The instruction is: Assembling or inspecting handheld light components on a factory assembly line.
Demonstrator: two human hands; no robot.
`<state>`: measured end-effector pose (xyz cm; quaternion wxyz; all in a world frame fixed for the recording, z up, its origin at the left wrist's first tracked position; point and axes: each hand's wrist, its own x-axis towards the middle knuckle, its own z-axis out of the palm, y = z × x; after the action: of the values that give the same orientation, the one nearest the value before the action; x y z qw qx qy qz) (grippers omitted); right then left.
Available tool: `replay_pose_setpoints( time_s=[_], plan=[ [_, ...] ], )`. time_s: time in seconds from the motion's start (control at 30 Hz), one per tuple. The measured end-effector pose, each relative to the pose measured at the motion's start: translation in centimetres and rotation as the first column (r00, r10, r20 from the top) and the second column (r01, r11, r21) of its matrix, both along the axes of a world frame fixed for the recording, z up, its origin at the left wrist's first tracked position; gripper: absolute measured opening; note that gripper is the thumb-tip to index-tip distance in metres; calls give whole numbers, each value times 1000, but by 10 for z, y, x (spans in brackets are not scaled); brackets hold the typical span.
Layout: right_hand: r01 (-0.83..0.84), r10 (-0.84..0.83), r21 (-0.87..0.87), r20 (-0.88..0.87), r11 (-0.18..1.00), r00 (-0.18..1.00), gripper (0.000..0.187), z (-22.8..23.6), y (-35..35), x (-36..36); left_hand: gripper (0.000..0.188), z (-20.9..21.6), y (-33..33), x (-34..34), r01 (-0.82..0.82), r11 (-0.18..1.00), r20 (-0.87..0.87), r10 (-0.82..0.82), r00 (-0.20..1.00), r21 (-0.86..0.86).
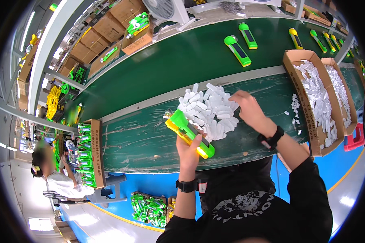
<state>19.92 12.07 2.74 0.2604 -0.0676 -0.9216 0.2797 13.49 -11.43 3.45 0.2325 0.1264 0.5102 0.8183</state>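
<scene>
My left hand (187, 153) is wrapped round a green and yellow flashlight (179, 122), its wide head pointing up and left and a dark panel along its body. A bright yellow glow shows near its lower end. Beside it on the worktable lies a loose pile of white oval plastic pieces (199, 106). At the pile's right edge is my right hand (249, 108), its fingers bent and drawn together at the pieces. Whatever sits between those fingertips is too small to make out.
Cardboard boxes of white parts (318, 103) stand at the right, with small white bits (295, 106) beside them. More flashlights (238, 51) lie on the green belt (162, 67) beyond. At the left are a box of green flashlights (85, 152) and a seated person (61, 182).
</scene>
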Motion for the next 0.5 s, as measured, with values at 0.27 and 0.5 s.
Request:
replay_pose_setpoints(
  time_s=[0.27,0.5],
  plan=[
    [-387,342,363,186,848,921,15,2,31,-28,42,-23,-3,8,51,994,-11,-52,999,-102],
    [-103,109,59,-111,993,988,7,-3,25,-31,42,-24,0,6,28,999,42,-26,999,-39]
  ],
)
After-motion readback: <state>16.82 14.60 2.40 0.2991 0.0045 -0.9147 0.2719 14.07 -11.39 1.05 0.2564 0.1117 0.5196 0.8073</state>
